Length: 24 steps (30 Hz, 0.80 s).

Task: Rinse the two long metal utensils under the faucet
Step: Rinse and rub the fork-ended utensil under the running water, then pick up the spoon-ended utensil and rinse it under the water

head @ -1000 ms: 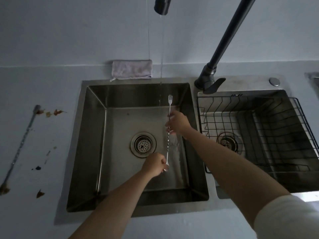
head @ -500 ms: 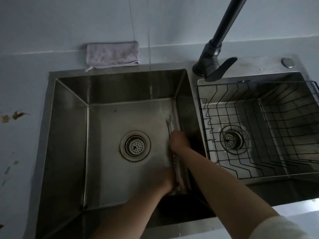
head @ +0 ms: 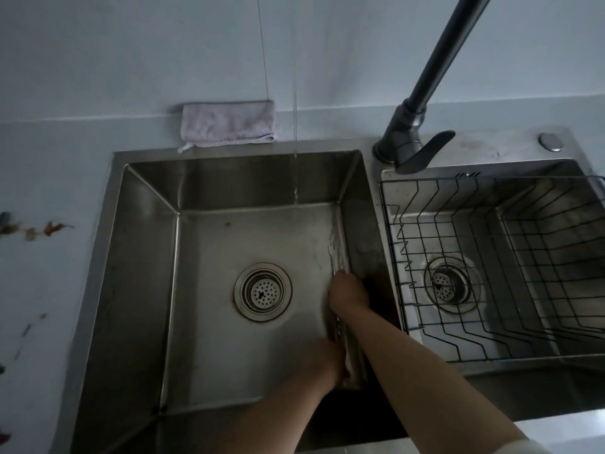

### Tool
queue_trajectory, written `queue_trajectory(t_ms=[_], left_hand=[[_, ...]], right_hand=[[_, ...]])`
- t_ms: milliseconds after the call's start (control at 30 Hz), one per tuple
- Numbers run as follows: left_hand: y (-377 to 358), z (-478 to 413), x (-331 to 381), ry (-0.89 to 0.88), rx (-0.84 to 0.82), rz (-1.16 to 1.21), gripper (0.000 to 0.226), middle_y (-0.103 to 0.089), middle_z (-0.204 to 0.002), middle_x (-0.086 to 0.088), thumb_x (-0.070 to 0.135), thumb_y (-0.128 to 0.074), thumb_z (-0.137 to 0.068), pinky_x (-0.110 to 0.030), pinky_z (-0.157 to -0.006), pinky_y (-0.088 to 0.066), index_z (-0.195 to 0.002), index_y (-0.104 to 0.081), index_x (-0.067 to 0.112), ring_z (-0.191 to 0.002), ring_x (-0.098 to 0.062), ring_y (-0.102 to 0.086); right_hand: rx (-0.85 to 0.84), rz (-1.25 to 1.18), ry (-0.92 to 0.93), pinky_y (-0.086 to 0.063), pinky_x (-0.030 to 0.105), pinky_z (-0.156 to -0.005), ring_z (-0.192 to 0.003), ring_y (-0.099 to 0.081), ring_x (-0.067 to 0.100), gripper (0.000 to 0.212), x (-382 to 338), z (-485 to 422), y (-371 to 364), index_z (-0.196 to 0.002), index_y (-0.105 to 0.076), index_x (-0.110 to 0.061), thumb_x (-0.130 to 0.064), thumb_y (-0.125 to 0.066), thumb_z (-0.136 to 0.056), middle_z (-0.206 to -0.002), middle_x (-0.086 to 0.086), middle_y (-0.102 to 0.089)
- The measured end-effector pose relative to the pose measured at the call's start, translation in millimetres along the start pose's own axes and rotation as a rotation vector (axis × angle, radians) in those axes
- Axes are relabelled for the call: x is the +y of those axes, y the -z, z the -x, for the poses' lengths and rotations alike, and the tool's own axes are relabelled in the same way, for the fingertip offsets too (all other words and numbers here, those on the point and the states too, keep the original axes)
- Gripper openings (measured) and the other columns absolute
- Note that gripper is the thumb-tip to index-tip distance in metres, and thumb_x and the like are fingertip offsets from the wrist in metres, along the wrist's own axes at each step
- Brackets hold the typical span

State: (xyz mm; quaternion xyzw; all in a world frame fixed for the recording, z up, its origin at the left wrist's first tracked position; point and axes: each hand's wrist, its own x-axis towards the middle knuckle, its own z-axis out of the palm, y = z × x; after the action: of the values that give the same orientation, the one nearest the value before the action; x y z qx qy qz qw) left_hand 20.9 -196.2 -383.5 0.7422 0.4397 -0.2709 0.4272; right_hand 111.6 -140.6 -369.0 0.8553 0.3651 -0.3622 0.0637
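Observation:
A long thin metal fork (head: 334,258) lies low along the right side of the left sink basin (head: 144,257), tines pointing away from me. My right hand (head: 348,291) grips its middle and my left hand (head: 327,360) grips its near end. A thin stream of water (head: 295,165) falls from above onto the basin floor, left of the fork's tip. The dark faucet (head: 409,132) rises between the two basins; its spout is out of view. A second utensil is not visible.
A round drain strainer (head: 263,292) sits in the left basin's floor. A black wire rack (head: 491,267) fills the right basin. A folded pale cloth (head: 228,123) lies behind the left basin. Brown food scraps (head: 36,228) dot the counter at left.
Both hands have lowered the fork from an upright hold under the stream down to the basin floor by the right wall. The view has tilted down, so the faucet spout left the frame.

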Motion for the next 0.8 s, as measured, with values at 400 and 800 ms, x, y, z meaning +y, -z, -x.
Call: queue_trajectory(t_ms=[400, 800], left_hand=[[93, 71, -38, -0.115, 0.732, -0.211, 0.039, -0.064, -0.117, -0.009, 0.034, -0.04, -0.088, -0.04, -0.092, -0.048, -0.117, -0.056, 0.012, -0.112, -0.027, -0.058], [172, 187, -120, 0.14, 0.98, -0.16, 0.057, -0.007, -0.156, -0.009, 0.036, -0.025, -0.097, -0.046, -0.116, -0.011, -0.144, -0.007, 0.012, -0.144, -0.026, -0.007]], right_hand=[[0.115, 0.107, 0.355, -0.023, 0.04, -0.115, -0.145, -0.011, 0.027, 0.063, -48, 86, 39, -0.148, 0.0, -0.013, -0.04, -0.028, -0.099, -0.158, 0.011, -0.004], [0.287, 0.335, 0.793, 0.011, 0.044, -0.114, -0.134, 0.031, 0.02, 0.079, -144, 154, 61, -0.126, 0.036, -0.012, -0.068, 0.01, -0.077, -0.135, 0.003, 0.041]])
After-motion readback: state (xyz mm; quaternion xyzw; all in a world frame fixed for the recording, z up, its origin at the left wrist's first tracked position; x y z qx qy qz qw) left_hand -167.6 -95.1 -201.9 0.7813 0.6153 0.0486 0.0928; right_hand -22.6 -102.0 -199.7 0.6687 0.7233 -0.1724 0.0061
